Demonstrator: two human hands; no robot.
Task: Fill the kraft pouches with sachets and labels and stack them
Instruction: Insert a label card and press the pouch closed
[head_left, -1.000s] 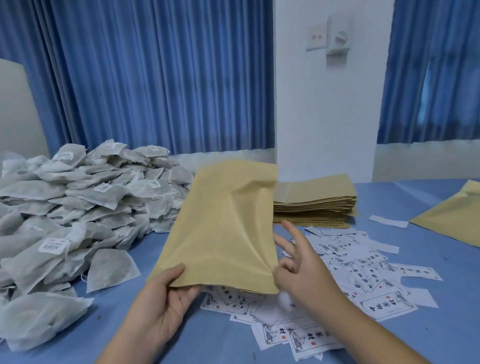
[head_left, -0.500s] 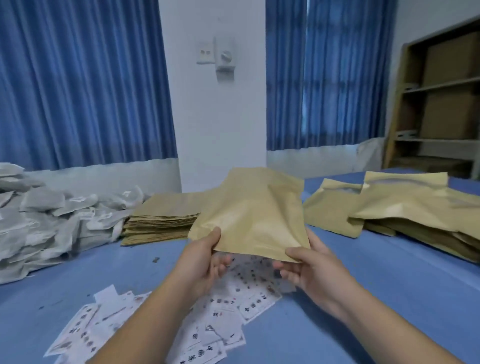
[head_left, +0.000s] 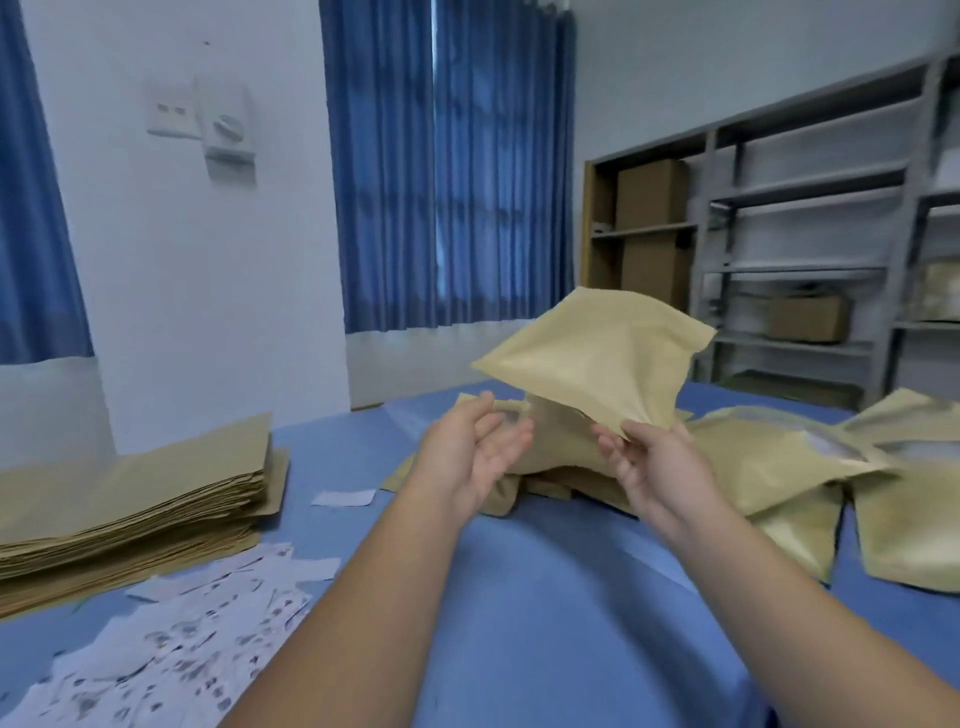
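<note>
A filled kraft pouch (head_left: 597, 358) hangs in the air over the blue table, tilted, above a heap of filled kraft pouches (head_left: 779, 467) at the right. My right hand (head_left: 649, 462) pinches its near lower corner with the fingertips. My left hand (head_left: 472, 452) is off the pouch, palm turned inward, fingers relaxed and holding nothing. A flat stack of empty kraft pouches (head_left: 130, 504) lies at the left. Printed paper labels (head_left: 182, 649) are scattered at the lower left. The sachets are out of view.
The blue table (head_left: 545, 597) stretches bare between my forearms. One loose white slip (head_left: 343, 498) lies near the empty stack. Metal shelving with cardboard boxes (head_left: 805, 270) stands at the back right. A white pillar and blue curtains are behind the table.
The view has swung right, from the sachet pile to the heap of filled pouches. The pouch has travelled right over that heap, and my left hand has let go of it.
</note>
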